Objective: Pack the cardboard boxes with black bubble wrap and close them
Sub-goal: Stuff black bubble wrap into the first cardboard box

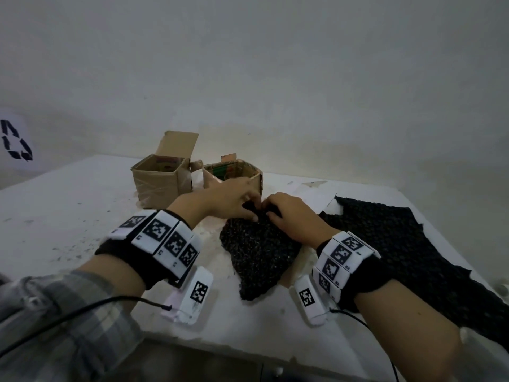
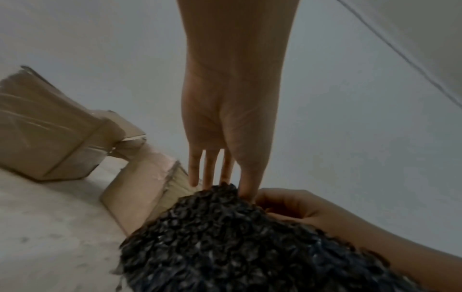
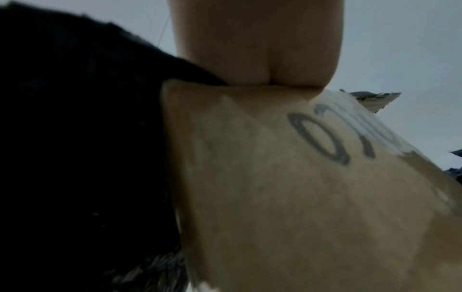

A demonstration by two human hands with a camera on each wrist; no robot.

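A small piece of black bubble wrap [image 1: 259,255] lies on the white table [image 1: 68,210] in front of me. My left hand [image 1: 252,209] and right hand [image 1: 271,209] meet at its far edge, and each pinches that edge. In the left wrist view the left hand's thumb and fingers [image 2: 247,187] clamp the bubble wrap [image 2: 237,247], with the curled right hand [image 2: 300,207] beside them. Behind the hands stand two open cardboard boxes, the left box [image 1: 161,180] with a raised flap and the right box [image 1: 234,172]. The right wrist view shows only my palm; its fingers are hidden.
A larger sheet of black bubble wrap [image 1: 399,252] is spread over the table's right side. A brown paper piece with a dark printed ring [image 3: 300,177] lies under my right wrist. A recycling sign [image 1: 16,142] hangs on the wall at left.
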